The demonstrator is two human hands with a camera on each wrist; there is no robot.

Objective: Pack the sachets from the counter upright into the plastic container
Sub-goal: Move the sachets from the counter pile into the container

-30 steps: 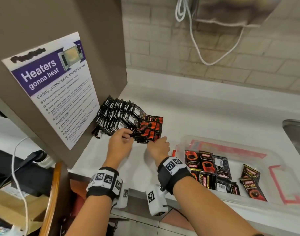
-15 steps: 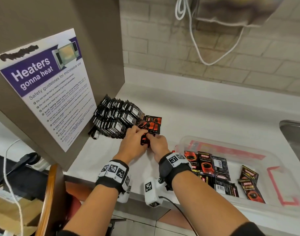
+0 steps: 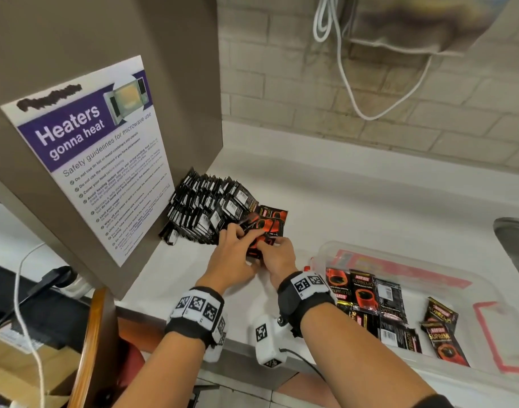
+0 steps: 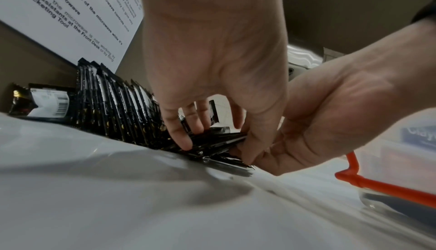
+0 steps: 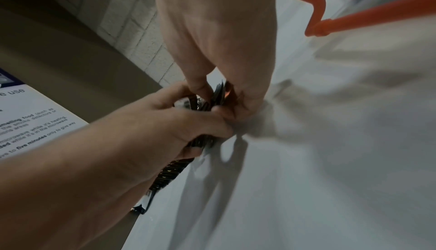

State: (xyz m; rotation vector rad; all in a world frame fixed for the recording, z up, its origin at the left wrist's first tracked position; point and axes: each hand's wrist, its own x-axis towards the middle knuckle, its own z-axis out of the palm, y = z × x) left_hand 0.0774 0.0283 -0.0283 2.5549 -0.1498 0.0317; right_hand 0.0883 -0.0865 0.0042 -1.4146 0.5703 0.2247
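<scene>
A long pile of black sachets [image 3: 205, 210] [image 4: 113, 108] leans against the cabinet side on the white counter. At its right end both hands meet on a small bunch of red-and-black sachets [image 3: 265, 226] [image 4: 217, 140]. My left hand [image 3: 237, 242] [image 4: 217, 145] pinches the bunch between fingers and thumb. My right hand [image 3: 274, 250] [image 5: 224, 97] grips the same bunch from the right. The clear plastic container [image 3: 399, 257] with red clips [image 4: 377, 185] stands to the right. Several sachets [image 3: 364, 293] lie flat in it.
A brown cabinet side with a microwave safety poster [image 3: 90, 148] rises at the left. A steel sink edge [image 3: 517, 245] is at the far right. A white cable [image 3: 349, 83] hangs over the brick wall. A wooden chair back [image 3: 93, 348] stands below the counter edge.
My left hand has moved right from the black pile to join the right hand. Both now close round the red sachets, which are drawn together into a bunch.
</scene>
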